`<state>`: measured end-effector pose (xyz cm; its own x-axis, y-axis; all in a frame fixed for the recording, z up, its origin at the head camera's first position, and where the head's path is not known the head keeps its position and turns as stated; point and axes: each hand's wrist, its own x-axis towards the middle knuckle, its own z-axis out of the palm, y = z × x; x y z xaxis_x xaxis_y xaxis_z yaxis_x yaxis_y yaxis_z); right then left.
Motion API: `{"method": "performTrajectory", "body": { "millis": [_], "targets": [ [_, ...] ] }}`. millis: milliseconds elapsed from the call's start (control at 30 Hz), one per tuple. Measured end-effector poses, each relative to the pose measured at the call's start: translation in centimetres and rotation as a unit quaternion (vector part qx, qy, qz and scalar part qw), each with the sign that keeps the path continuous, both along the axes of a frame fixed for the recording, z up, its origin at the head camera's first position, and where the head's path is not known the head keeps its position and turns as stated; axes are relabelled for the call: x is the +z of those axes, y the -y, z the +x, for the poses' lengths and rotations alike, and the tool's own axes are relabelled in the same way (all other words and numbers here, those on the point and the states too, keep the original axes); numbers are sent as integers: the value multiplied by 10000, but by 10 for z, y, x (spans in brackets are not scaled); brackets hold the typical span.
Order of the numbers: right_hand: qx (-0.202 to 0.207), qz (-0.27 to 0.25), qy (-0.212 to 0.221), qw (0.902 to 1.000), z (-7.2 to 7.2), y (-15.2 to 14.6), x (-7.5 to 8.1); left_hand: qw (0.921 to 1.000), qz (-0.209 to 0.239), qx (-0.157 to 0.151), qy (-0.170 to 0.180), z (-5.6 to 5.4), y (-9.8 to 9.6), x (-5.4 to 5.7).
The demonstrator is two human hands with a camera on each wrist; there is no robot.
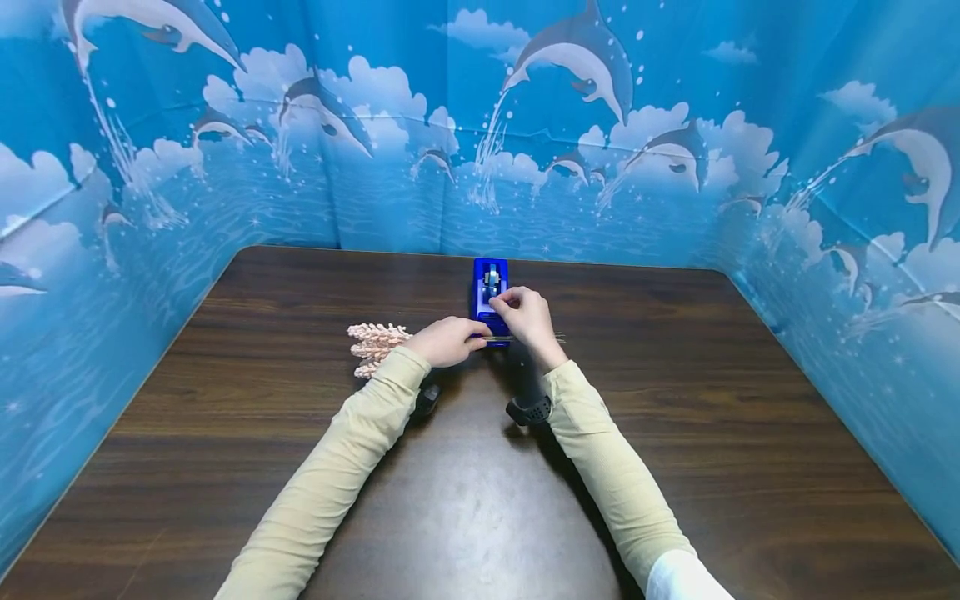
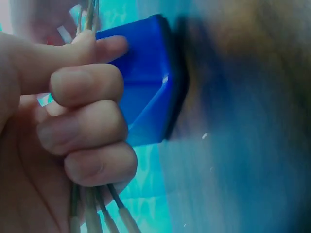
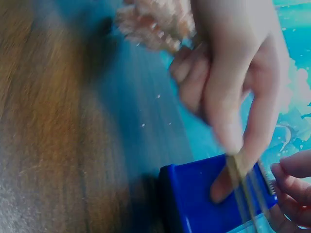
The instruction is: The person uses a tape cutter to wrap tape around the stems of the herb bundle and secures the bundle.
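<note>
Pink artificial flowers point(image 1: 375, 346) lie to the left of my left hand point(image 1: 450, 340), which grips their thin stems point(image 2: 92, 208) in curled fingers. The bare stem ends point(image 3: 243, 194) stick out past the thumb, across the front of a blue tape dispenser point(image 1: 481, 292). One left fingertip point(image 3: 221, 188) lies against the dispenser's blue side. My right hand point(image 1: 527, 315) is over the dispenser, thumb and forefinger pinching the tape just in front of the tape roll point(image 1: 491, 279). In the right wrist view its fingers are close by the toothed cutter point(image 3: 267, 178); the tape itself hardly shows.
The dispenser stands near the far edge of a dark wooden table point(image 1: 300, 292). A blue curtain point(image 1: 397, 192) printed with dolphins hangs behind and along both sides. Black wrist cameras point(image 1: 529, 410) hang under both wrists.
</note>
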<state>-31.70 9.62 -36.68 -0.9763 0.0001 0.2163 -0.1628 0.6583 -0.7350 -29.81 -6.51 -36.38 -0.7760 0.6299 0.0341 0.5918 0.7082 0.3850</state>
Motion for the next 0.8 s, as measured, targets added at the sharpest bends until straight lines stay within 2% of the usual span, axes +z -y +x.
{"method": "performTrajectory", "body": {
  "millis": [167,333,500,800],
  "targets": [
    [115,-110,45,9999,3,-1,3,9993,209,245,178,-2,-10,-6],
    [270,-86,-132,9995,5,-2,7,9970,411,577,301,-2,-19,-7],
    [412,-20,-103,9991,6,-6,11,9959,471,691,332,-4,-26,-6],
    [749,154,-4,9971,10,-14,22,9960,227,782,378,-13,-25,-2]
  ]
}}
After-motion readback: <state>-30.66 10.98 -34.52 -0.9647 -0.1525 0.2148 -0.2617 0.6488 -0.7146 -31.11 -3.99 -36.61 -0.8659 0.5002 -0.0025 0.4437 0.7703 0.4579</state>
